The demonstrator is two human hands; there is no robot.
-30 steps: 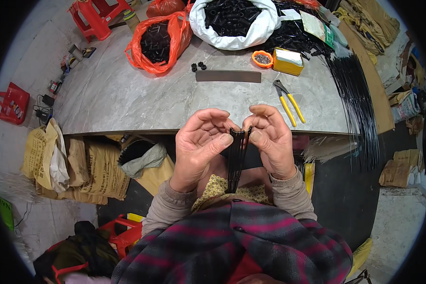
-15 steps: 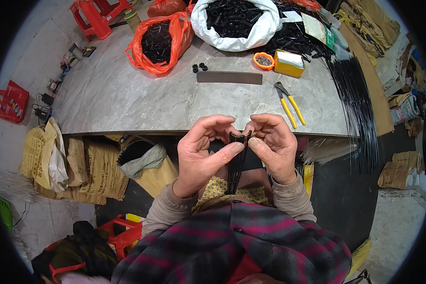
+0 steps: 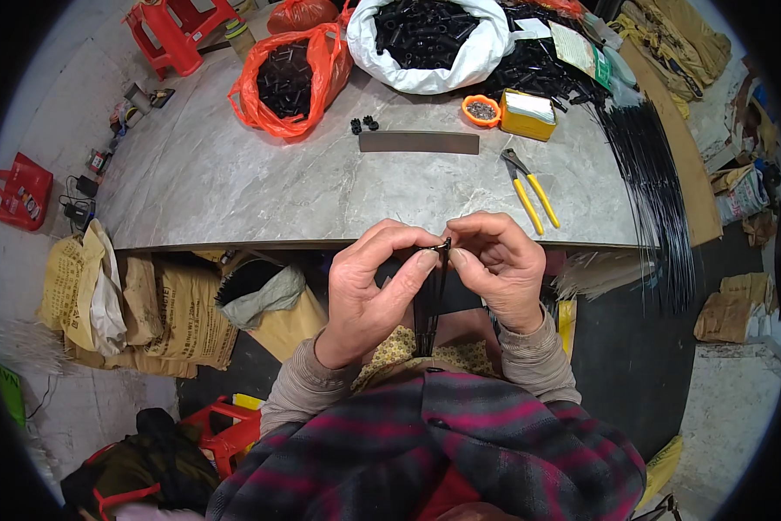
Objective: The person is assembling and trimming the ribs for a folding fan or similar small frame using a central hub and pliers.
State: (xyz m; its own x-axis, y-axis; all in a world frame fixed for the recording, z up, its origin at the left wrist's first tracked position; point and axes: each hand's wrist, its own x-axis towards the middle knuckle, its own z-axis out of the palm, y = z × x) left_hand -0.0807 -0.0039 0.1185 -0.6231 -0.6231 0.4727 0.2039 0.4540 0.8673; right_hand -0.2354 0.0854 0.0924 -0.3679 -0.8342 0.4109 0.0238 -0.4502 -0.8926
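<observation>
Just in front of the table edge, a bundle of thin black rods (image 3: pixel 426 321) stands upright, its lower end over my lap. My left hand (image 3: pixel 375 282) pinches a small dark end piece at the top of the rods between thumb and forefinger. Thumb and forefinger of my right hand (image 3: pixel 501 269) close on the top of the rods from the other side, with the other fingers curled. The fingertips nearly meet and hide most of the upper ends. On the table beyond lie yellow-handled pliers (image 3: pixel 530 193) and a flat dark strip (image 3: pixel 419 142).
A white sack (image 3: pixel 362 52) and a red plastic bag (image 3: pixel 244 87) hold short black tubes. An orange dish (image 3: pixel 481 111) of small metal bits stands beside a yellow box (image 3: pixel 527 124). Long black rods (image 3: pixel 655 200) overhang the table's right edge. Below sit paper sacks (image 3: pixel 186 313) and a red stool (image 3: pixel 232 438).
My left forefinger has come down onto its thumb at the rod tops. The right fingertips have drawn in closer, and the spread upper ends are now mostly covered.
</observation>
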